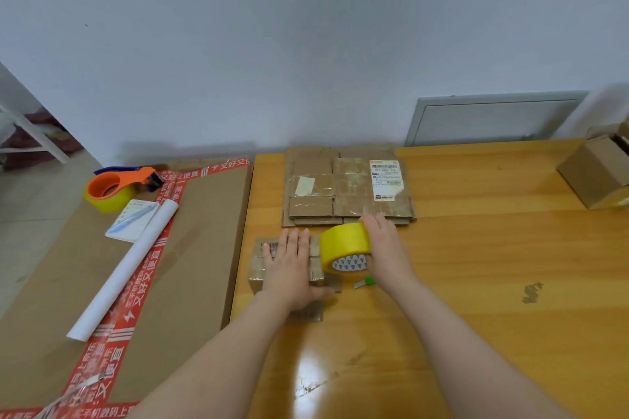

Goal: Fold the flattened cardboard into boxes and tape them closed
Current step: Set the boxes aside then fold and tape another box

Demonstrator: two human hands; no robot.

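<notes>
A small folded cardboard box (259, 265) sits near the left edge of the wooden table (476, 282). My left hand (292, 269) lies flat on top of it, fingers spread, pressing down. My right hand (386, 248) grips a yellow tape roll (343, 243) held on edge against the box's right end. Behind them lies a stack of flattened cardboard (347, 187) with a white shipping label.
A small green-handled cutter (365, 281) lies just right of the box. A finished box (599, 173) stands at the table's far right. To the left, a large carton (190, 248) carries an orange tape dispenser (119, 185), a notepad with pen (132, 219) and a white paper roll (126, 269).
</notes>
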